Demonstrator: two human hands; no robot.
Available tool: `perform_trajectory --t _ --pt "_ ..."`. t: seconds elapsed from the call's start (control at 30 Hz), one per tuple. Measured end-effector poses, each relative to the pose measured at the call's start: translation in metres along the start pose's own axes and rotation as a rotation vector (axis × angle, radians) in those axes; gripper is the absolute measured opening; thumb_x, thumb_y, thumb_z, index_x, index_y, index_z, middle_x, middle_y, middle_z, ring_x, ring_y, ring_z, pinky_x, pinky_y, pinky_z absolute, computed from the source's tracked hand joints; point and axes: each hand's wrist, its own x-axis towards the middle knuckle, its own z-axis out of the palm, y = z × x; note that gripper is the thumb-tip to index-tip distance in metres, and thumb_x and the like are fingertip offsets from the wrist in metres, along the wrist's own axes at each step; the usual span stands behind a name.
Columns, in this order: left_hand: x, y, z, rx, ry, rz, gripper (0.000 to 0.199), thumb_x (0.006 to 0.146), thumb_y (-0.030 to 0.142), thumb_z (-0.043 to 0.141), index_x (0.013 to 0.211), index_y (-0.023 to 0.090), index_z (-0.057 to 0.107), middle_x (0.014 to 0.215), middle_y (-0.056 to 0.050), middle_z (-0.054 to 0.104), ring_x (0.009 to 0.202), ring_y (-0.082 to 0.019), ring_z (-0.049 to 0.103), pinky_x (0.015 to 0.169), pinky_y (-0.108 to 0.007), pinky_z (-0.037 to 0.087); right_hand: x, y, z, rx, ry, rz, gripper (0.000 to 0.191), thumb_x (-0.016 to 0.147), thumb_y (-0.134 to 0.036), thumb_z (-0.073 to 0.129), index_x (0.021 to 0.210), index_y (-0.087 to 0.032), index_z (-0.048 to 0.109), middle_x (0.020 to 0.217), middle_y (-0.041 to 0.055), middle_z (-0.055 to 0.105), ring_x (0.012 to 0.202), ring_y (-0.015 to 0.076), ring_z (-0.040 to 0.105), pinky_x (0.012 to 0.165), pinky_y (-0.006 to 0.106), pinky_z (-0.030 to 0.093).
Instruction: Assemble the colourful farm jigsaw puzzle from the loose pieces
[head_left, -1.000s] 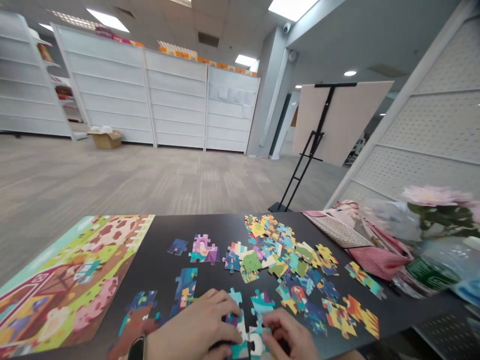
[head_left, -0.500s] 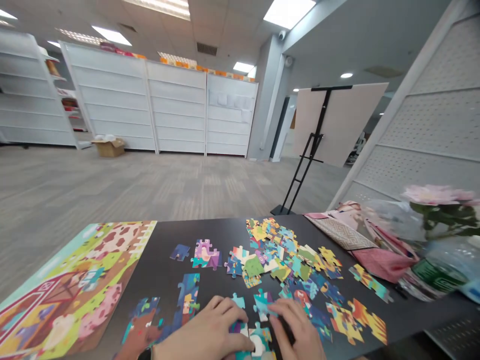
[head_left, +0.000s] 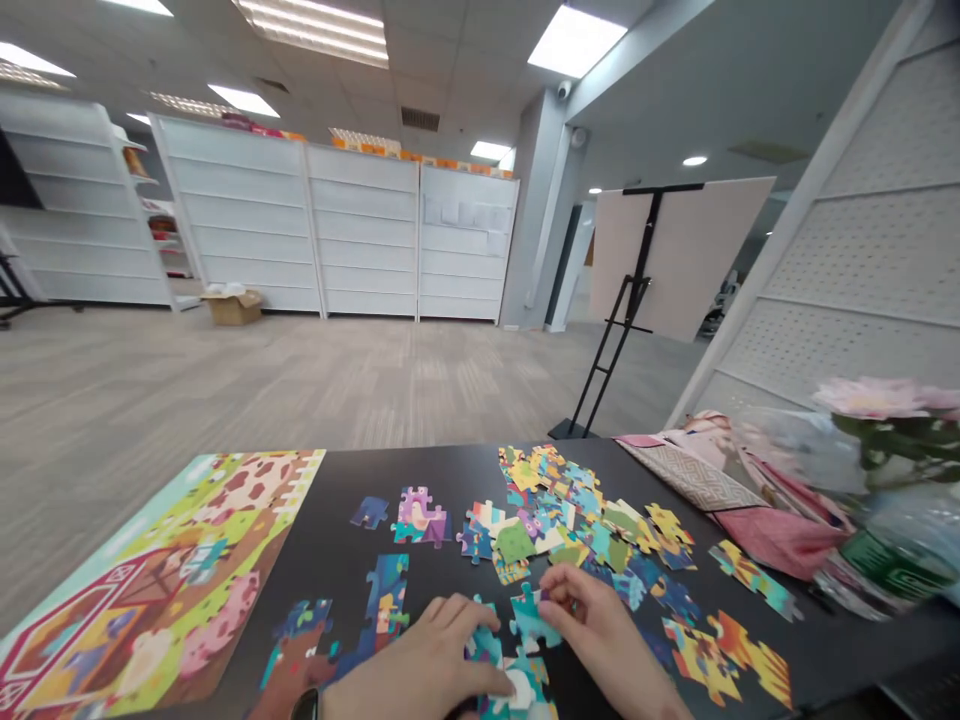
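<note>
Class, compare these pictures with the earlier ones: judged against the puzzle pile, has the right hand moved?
Yes, forward, away from the person: the right hand is now nearer the green piece at the near side of the puzzle pile.

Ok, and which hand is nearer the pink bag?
Right. The right hand is across some puzzle pieces from the pink bag; the left hand is farther left.

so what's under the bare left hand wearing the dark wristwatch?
Teal interlocking jigsaw pieces show beside the fingers and thumb of the left hand, one with a white patch. Anything beneath the palm is covered.
</note>
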Motion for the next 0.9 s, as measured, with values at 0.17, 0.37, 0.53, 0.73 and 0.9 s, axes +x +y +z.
perform_trajectory --t 0.17,0.37,0.53,0.73,0.9 --pt "0.001 -0.002 0.002 -0.003 0.022 -0.008 0.047 0.09 0.029 0.076 0.131 0.045 0.06 0.139 -0.006 0.051 0.128 -0.033 0.052 0.107 -0.052 0.05 0.0 0.004 0.022 0.034 0.018 0.003 0.02 0.089 -0.038 0.059 0.099 -0.022 0.066 0.076 -0.0015 0.065 0.072 0.0183 0.061 0.069 0.03 0.048" --pt "0.0 0.0 0.003 0.012 0.022 -0.011 0.048 0.091 0.03 0.075 0.133 0.046 0.058 0.142 -0.006 0.049 0.128 -0.033 0.052 0.107 -0.053 0.049 0.0 0.007 0.03 -0.214 0.027 -0.021 0.018 0.091 -0.033 0.055 0.1 -0.022 0.066 0.081 0.0006 0.067 0.077 0.0204 0.064 0.074 0.032 0.049" --pt "0.0 0.0 0.001 0.045 -0.002 -0.001 0.046 0.096 0.04 0.068 0.139 0.047 0.053 0.144 -0.006 0.05 0.129 -0.033 0.052 0.105 -0.053 0.05 -0.004 0.009 0.035 -0.409 0.056 -0.052 0.016 0.089 -0.023 0.054 0.099 -0.022 0.066 0.092 0.0038 0.066 0.089 0.0227 0.065 0.083 0.037 0.051" --pt "-0.002 -0.003 0.003 0.114 0.006 0.035 0.049 0.096 0.035 0.068 0.14 0.047 0.051 0.154 -0.006 0.044 0.134 -0.035 0.049 0.105 -0.057 0.05 -0.009 -0.001 0.038 -0.388 0.078 -0.125 0.016 0.086 -0.013 0.058 0.098 -0.022 0.064 0.106 0.0057 0.064 0.102 0.0223 0.064 0.092 0.036 0.053" --pt "-0.003 -0.002 -0.002 0.087 -0.013 0.036 0.044 0.098 0.038 0.063 0.14 0.046 0.053 0.155 -0.007 0.044 0.134 -0.037 0.048 0.105 -0.059 0.048 -0.012 0.002 0.037 -0.44 0.005 -0.185 0.012 0.095 -0.015 0.059 0.097 -0.022 0.069 0.11 0.0061 0.066 0.107 0.0235 0.064 0.096 0.04 0.054"
